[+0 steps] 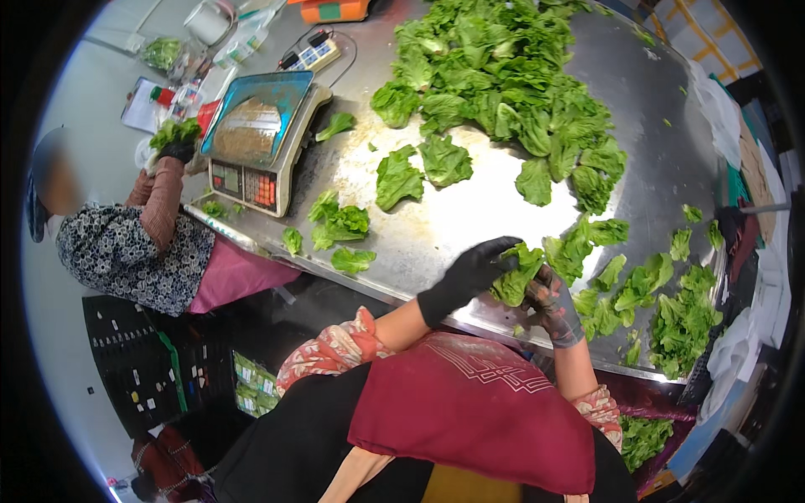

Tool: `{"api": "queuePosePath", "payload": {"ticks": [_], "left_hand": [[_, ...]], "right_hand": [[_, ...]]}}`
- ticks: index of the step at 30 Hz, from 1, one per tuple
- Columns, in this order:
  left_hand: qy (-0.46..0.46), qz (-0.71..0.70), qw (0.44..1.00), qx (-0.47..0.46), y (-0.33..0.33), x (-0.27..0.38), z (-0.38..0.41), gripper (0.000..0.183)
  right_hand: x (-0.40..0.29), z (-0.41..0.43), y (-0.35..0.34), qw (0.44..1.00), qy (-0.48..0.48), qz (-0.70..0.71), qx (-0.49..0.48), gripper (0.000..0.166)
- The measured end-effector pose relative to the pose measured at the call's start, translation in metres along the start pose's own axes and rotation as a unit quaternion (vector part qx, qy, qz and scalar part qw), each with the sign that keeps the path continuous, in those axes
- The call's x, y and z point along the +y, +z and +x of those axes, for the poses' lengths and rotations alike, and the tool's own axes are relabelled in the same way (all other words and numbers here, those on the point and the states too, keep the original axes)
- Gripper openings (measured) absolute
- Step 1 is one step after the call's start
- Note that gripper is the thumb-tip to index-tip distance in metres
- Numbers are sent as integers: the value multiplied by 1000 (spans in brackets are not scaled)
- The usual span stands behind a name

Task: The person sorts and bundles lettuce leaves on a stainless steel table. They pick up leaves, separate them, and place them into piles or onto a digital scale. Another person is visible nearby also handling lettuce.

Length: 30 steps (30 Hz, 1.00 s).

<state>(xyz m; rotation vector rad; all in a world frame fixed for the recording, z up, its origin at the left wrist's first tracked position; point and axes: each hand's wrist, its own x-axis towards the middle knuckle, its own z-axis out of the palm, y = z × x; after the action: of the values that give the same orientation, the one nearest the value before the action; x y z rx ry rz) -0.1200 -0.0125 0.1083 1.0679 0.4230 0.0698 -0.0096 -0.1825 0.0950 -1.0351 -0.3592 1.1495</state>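
My left hand, in a black glove, and my right hand, in a dark patterned glove, both hold a small head of green leafy lettuce over the near edge of the metal table. Beyond them lies a large heap of lettuce, with single pieces between. Loose leaves and a clump of lettuce lie to the right of my right hand. More leaves lie to the left of my left hand.
A digital scale with a stained pan stands on the table's left, near a power strip. A person at the left end holds greens in a black-gloved hand. Black crates stand low at the left. More lettuce sits below the table at right.
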Motion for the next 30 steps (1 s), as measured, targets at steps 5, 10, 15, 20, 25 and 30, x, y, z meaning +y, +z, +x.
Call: {"api": "queuePosePath", "payload": {"ticks": [5, 10, 15, 20, 25, 30], "left_hand": [[281, 678, 560, 385, -93, 60, -2, 57], [217, 554, 734, 327, -169, 43, 17, 61], [284, 343, 810, 382, -155, 68, 65, 50], [176, 520, 771, 321, -134, 42, 93, 41], [235, 491, 762, 351, -142, 49, 63, 42], [132, 708, 570, 396, -192, 38, 28, 38]], "right_hand": [[-1, 46, 21, 994, 32, 88, 49, 47], [-2, 85, 31, 995, -4, 42, 95, 37], [-25, 149, 53, 944, -109, -190, 246, 25], [-3, 209, 74, 857, -20, -466, 219, 34], [35, 212, 83, 929, -46, -330, 164, 38], [69, 224, 111, 922, -22, -367, 121, 35]]}}
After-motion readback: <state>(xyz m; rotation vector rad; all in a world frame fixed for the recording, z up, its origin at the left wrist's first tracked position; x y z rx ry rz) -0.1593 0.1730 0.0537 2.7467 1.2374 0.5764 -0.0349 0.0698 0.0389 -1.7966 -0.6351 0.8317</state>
